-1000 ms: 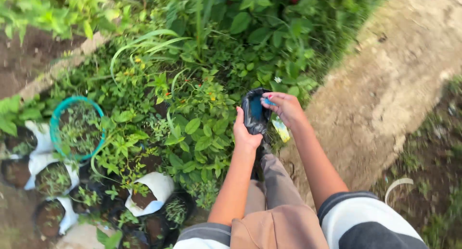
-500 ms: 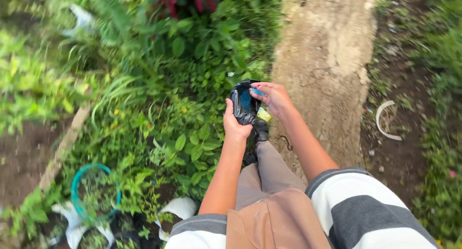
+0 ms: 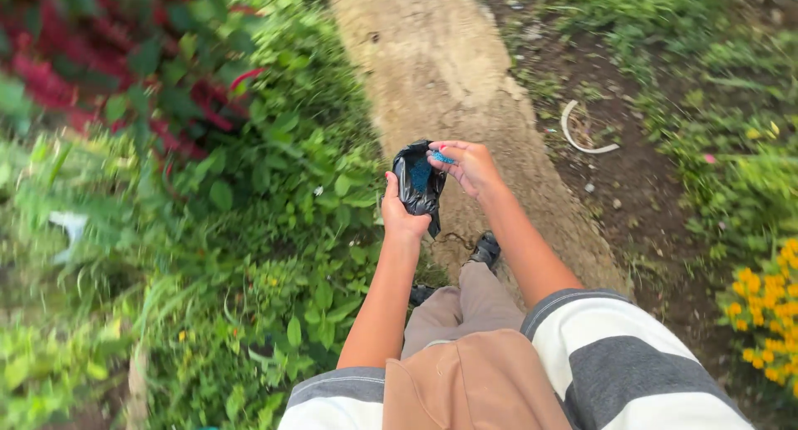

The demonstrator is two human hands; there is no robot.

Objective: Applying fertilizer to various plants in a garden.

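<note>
Head view, left hand: left hand (image 3: 402, 216) is raised in front of the body, closed on the lower edge of a black plastic bag (image 3: 417, 182), thumb up along the bag's left side
Head view, right hand: right hand (image 3: 465, 166) is at the bag's upper right rim, fingers (image 3: 450, 148) curled and pinched on a small bright blue bit (image 3: 443, 157); what that bit is cannot be told
Bag: small, crumpled, dark and glossy, held between both hands with its mouth turned up toward the camera; blue shows inside the opening
Bag position: in the air, above the left edge of the dirt path (image 3: 449, 81), just ahead of the person's legs
Arms: both bare forearms reach forward from striped grey and white sleeves (image 3: 619, 363)
Below the hands: tan trousers (image 3: 465, 305) and one dark shoe (image 3: 485, 249) on the path, directly under the right wrist; a second dark shape sits lower left of it, partly hidden
Left of the hands: dense green plants (image 3: 274, 230), with red-leaved plants (image 3: 100, 73) farther up and left, blurred
Right of the hands: bare dark soil (image 3: 632, 189) beyond the path, with a pale curved strip (image 3: 582, 135) lying on it, well apart from the hands
Far right, lower: yellow flowers (image 3: 769, 301) at the frame edge
</note>
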